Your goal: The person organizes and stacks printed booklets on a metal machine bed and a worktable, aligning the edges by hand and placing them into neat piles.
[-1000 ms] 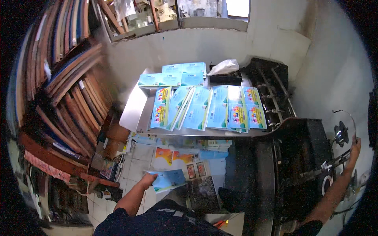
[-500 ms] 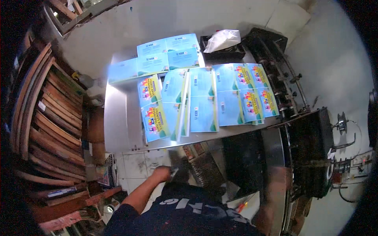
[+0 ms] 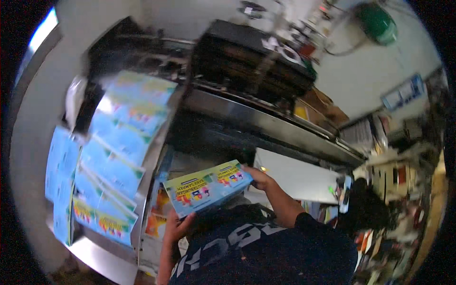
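In front of my body I hold a stack of printed sheets (image 3: pixel 209 189), light blue with yellow and green edging and colourful print. My left hand (image 3: pixel 178 225) grips its near left corner, with the thumb on top. At its right end my right hand (image 3: pixel 259 178) is closed around the edge. To the left, similar blue printed sheets (image 3: pixel 116 142) lie in overlapping piles on a metal table (image 3: pixel 107 256). Another pile of blue sheets (image 3: pixel 61 164) sits at the far left of them.
A dark machine (image 3: pixel 251 61) with a long metal rail (image 3: pixel 266 118) stands ahead. A white board (image 3: pixel 299 175) lies to the right of my hands. Cluttered shelves and goods (image 3: pixel 394 190) fill the right side. A white bag (image 3: pixel 73 102) rests near the wall.
My view has swung to the right, so the table now appears at the left. Both hands now hold a stack of printed sheets; earlier only my left hand showed, low by my body.
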Tool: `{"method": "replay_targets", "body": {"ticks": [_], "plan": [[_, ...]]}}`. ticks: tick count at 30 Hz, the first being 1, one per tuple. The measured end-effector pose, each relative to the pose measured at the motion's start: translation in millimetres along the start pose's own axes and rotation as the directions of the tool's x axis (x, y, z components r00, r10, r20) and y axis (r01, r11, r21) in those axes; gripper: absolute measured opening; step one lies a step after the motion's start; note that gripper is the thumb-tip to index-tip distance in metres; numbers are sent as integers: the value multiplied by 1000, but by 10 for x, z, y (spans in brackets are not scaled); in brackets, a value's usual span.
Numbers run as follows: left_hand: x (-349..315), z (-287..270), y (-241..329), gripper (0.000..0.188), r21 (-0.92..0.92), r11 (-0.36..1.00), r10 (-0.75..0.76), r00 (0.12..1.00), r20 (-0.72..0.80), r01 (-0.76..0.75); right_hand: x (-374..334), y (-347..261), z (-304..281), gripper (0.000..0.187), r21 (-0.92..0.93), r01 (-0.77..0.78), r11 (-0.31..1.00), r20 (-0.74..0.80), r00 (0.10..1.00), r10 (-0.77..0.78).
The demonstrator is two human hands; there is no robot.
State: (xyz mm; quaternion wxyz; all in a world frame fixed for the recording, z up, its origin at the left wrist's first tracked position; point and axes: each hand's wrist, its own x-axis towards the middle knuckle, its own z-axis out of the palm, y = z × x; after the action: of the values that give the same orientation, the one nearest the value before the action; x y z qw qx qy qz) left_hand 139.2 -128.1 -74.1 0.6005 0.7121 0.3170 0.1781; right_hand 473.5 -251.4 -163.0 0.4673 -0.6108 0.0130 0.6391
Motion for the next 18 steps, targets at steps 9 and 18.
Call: {"method": "replay_targets", "body": {"ticks": [9,18], "plan": [[928,1241,347,39,209,965,-214,942,259,161,-1155,241,-1939,40,-134,538,832,-394,741,-543],[1335,2399,247,44,207,963,-215,951,224,170,-1568,-1137,-4458,52,-457,394,797,-751,309,-583]]}}
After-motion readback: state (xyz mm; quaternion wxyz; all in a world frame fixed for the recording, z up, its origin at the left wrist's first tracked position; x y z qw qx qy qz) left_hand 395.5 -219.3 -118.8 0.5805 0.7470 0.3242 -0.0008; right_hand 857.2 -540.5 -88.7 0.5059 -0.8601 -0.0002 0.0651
